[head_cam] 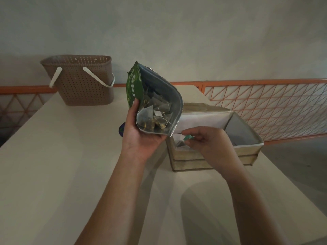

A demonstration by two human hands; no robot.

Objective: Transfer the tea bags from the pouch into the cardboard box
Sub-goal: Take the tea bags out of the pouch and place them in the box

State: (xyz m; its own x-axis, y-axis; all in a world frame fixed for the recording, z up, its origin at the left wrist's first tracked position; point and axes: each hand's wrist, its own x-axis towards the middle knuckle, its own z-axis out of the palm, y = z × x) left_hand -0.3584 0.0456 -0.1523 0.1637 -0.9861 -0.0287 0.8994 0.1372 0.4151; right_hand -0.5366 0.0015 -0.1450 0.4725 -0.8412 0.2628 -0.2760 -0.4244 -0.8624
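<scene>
Pale table (pixel 62 165) is seen against a grey wall; an orange lattice rail (pixel 265 110) runs behind it. A brown perforated basket (pixel 79 80) with white handles stands at the far left of the table. The green pouch (pixel 152 101) is held up off the table, mouth gaping toward the camera, gripped from below by the left hand (pixel 139 133), thumb on the green face, fingers curled under the bottom edge. Pyramid tea bags (pixel 152 115) with strings and white tags are visible inside. The box (pixel 212 138) sits open just right of the pouch, on the table. Over its near-left corner, a small teal tag (pixel 188 137) is pinched between thumb and fingers of the right hand (pixel 207 140). A grey shape, possibly a bag, lies in the box below the tag.
</scene>
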